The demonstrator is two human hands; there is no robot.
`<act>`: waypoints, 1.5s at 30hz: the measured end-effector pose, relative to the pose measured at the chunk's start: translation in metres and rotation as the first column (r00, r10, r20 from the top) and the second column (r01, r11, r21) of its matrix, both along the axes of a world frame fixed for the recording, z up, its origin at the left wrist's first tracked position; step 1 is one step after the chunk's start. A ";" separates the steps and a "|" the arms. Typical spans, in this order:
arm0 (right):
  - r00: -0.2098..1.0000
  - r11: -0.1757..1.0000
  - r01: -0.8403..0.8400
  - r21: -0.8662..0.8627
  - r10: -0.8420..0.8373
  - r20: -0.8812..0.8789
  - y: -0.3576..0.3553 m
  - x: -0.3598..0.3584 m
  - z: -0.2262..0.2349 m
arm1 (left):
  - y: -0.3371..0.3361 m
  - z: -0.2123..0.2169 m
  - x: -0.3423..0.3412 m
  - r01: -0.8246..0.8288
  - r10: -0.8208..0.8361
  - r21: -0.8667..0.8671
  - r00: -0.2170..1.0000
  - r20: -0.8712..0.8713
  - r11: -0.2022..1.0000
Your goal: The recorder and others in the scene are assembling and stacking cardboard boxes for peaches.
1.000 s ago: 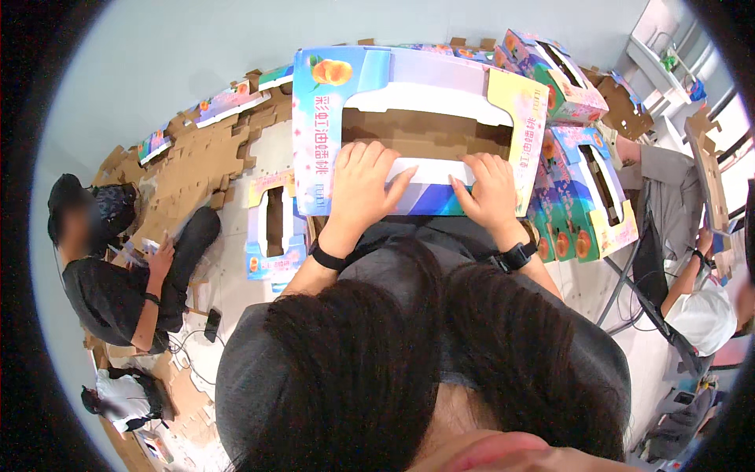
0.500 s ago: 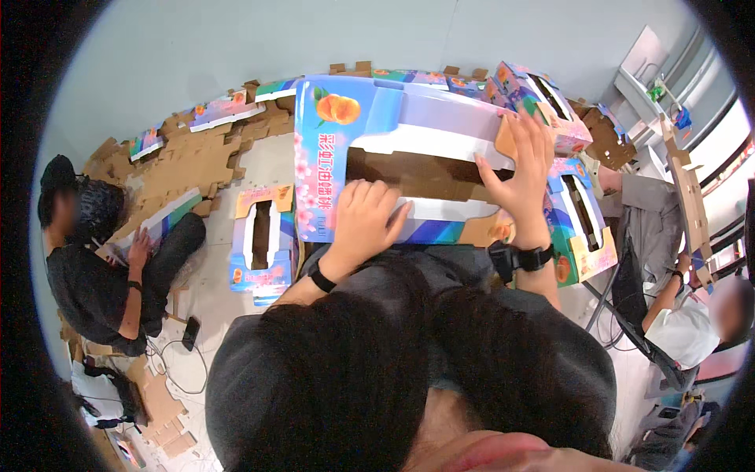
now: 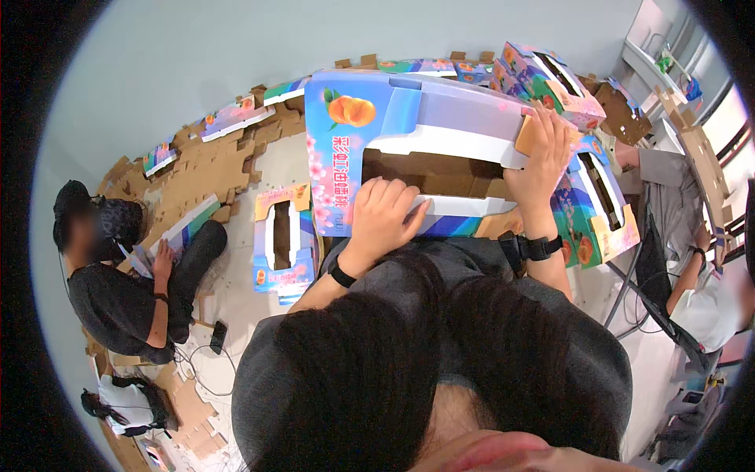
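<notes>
Head view shows left hand point(image 3: 381, 220) curled, grip unclear, and right hand point(image 3: 538, 169) splayed, on a carton point(image 3: 464, 106) brown inside.

A blue-grey wall point(image 3: 236, 55) fills the upper frame. Pale floor point(image 3: 649, 366) shows at lower right, bright windows point(image 3: 725, 118) at upper right.

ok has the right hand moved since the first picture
Yes, the right hand has moved forward and to the right, closer to the colourful box at upper right.
</notes>
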State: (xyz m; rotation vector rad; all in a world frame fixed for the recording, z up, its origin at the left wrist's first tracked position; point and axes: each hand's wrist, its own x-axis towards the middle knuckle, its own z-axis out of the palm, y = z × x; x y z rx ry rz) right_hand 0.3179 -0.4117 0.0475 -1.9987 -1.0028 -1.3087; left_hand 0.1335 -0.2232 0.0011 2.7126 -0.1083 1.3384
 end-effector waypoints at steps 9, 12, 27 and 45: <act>0.999 1.000 0.010 0.002 -0.010 0.036 -0.006 -0.004 0.000 | 0.001 -0.002 0.003 0.001 -0.001 0.026 0.999 0.034 1.000; 1.000 1.000 -0.010 0.023 0.010 0.018 -0.003 -0.005 0.002 | -0.002 0.009 -0.004 0.092 -0.090 -0.020 0.993 0.076 0.996; 0.996 0.997 0.078 0.028 -0.079 0.037 0.002 -0.019 -0.005 | 0.001 0.051 -0.002 -0.061 -0.742 -0.903 0.595 0.309 -0.425; 0.998 0.992 0.015 0.125 -0.022 0.056 -0.011 -0.027 -0.021 | -0.006 0.034 0.022 0.432 -0.367 -0.689 0.616 0.697 -0.582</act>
